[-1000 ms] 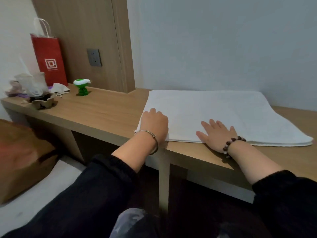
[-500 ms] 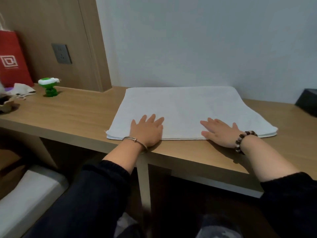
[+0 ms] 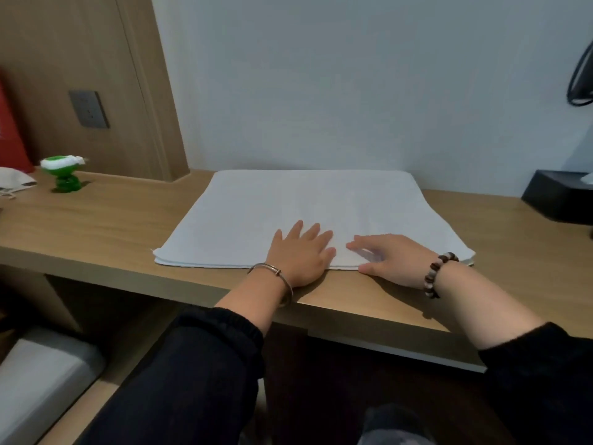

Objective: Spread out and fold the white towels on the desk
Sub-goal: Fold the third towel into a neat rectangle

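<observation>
White towel (image 3: 308, 207) folded flat on desk (image 3: 96, 226) (layers visible at near edge); my left hand (image 3: 298, 256) and right hand (image 3: 393, 258) press it, fingers spread; further folding likely remains.

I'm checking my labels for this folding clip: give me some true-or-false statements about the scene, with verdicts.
1. The left hand and the right hand rest flat on the near edge of the white towel. True.
2. The white towel hangs over the front edge of the desk. False: it lies wholly on the desk.
3. A green toy stands left of the white towel. True.
4. The beaded bracelet is on the left wrist. False: it is on the right wrist.
</observation>
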### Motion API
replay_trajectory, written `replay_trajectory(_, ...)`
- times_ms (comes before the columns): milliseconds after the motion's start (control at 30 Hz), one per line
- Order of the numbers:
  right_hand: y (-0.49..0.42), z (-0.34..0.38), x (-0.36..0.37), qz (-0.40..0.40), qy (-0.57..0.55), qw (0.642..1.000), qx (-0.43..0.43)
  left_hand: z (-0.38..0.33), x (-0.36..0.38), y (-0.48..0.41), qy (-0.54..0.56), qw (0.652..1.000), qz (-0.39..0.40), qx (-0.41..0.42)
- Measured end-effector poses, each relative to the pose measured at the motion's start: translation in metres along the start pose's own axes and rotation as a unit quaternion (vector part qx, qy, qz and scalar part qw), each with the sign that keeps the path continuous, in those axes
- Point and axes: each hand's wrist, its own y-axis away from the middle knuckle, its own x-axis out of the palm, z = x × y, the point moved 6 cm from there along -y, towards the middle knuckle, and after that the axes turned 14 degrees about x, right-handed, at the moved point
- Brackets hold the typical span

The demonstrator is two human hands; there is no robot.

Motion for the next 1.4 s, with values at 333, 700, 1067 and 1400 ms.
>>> replay_trajectory(333, 0.020, 0.009, -0.017, -0.194, 0.064, 0.975, -0.089, 0.005, 0.003, 0.003, -0.016, 1.000, -0.011, -0.014)
replay_trajectory(700, 0.020, -0.028, -0.023, -0.125, -0.034, 0.991, -0.010, 0.015, 0.003, 0.013, -0.007, 0.999, 0.039, 0.002)
replay_trajectory(1067, 0.018, 0.003, -0.014, -0.127, -0.062, 0.989, -0.051, -0.018, -0.029, 0.021, 0.110, 0.986, -0.095, 0.087)
replay_trajectory(1400, 0.029, -0.021, -0.026, -0.157, 0.066, 0.985, -0.014, -0.037, -0.024, 0.016, 0.143, 0.968, -0.184, 0.099)
